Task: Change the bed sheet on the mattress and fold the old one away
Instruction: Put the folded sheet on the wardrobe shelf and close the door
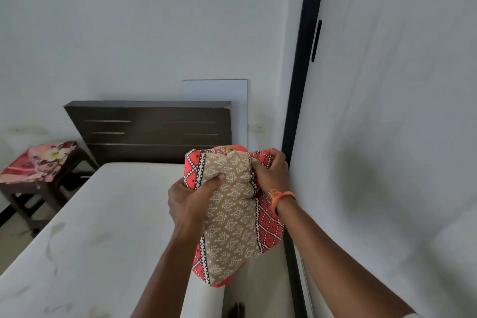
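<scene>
Both hands hold a folded sheet up in the air above the right edge of the bed. The left hand grips its left side, thumb pressed into the beige patterned face and the other fingers hidden behind the cloth. The right hand clutches the upper right corner, fingers curled over the bunched fabric, and an orange thread band circles that wrist. The sheet is a thick folded bundle, beige with a pale leaf-like print down its middle and coral-red borders with black-and-white dotted diamond bands along its edges; it hangs tilted, top toward the wall, bottom corner toward the viewer. Below and to the left lies the bare mattress, off-white, uncovered, with faint grey smudges on its surface. At its far end stands a dark brown wooden headboard with thin pale horizontal lines, set against a white wall. A pale rectangular panel rises behind the headboard's right end, and a small switch plate sits on the wall just beside it. To the left of the bed stands a dark stool with a floral pink and red cloth folded on top. On the right a black vertical frame edges a large white door or wardrobe panel with a slim black handle.
</scene>
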